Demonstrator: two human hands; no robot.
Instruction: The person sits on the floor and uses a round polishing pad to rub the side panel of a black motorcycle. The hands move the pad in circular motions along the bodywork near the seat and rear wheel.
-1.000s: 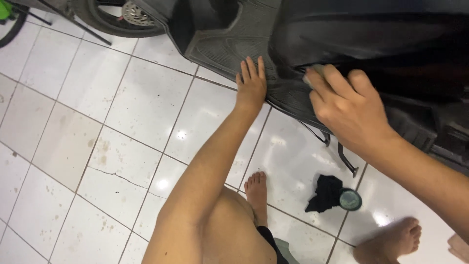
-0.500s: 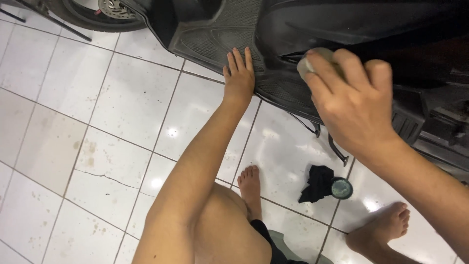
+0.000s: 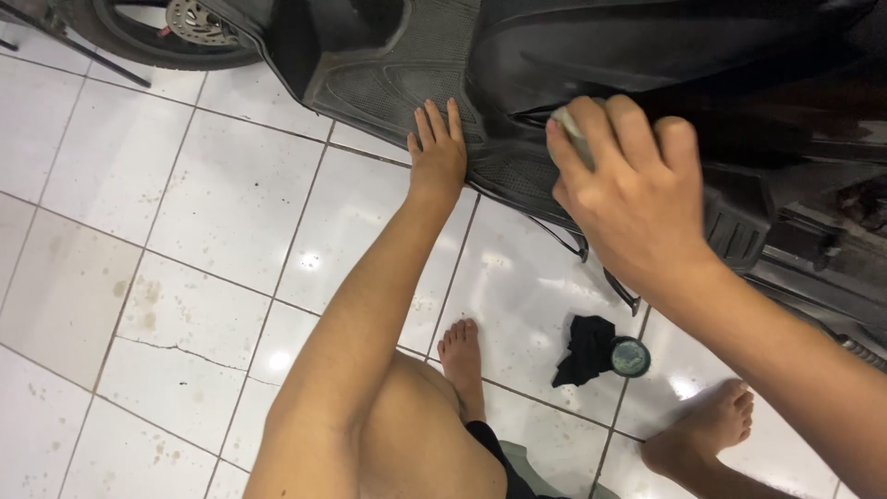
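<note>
**Hands on scooter, pad pressed to side panel**

Far left, the front wheel [image 3: 176,32] sits at the top of the white tiled floor [image 3: 212,203]. Your left hand [image 3: 437,152] lies flat, fingers spread, on the scooter [image 3: 591,55] footboard edge; grip wide, holding nothing. Your right hand [image 3: 633,185] curls around a small grey pad [image 3: 571,129] held against the black panel; grip closed on it. Below on the floor, between your bare feet, a black rag [image 3: 584,349] touches a small round tin [image 3: 630,357].

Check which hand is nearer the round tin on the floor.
Right. The right hand is up on the scooter above the tin; the left hand rests further left.
</note>
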